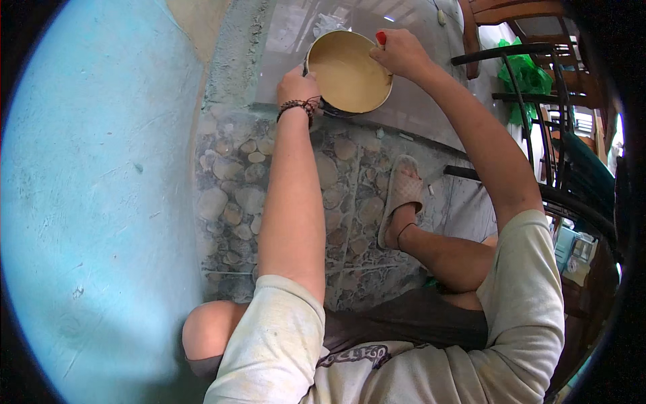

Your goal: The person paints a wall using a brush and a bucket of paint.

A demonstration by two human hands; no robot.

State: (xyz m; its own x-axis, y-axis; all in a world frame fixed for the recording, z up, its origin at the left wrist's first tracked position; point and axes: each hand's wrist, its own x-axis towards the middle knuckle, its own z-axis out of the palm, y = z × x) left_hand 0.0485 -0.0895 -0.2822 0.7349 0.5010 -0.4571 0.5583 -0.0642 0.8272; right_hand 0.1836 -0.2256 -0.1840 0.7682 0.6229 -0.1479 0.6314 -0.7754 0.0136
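Observation:
A round pail (352,76) with a dark outside and a cream-coloured inside is tilted, its mouth facing me. My left hand (298,90), with a braided bracelet at the wrist, grips the pail's left side. At the opposite side of the rim, my right hand (402,54) is closed around a tool with a red handle end (381,38). The tool's working end is hidden, and its kind cannot be told. Pale tan material coats or fills the pail; how deep it goes is unclear.
A light blue wall (101,202) rises close on my left. Pebble-patterned floor tiles (242,202) meet a raised glossy tiled step (429,111). Crumpled clear plastic (330,24) lies behind the pail. To the right stand a black metal frame (527,96), a green plastic bag (527,73) and wooden chairs (520,12).

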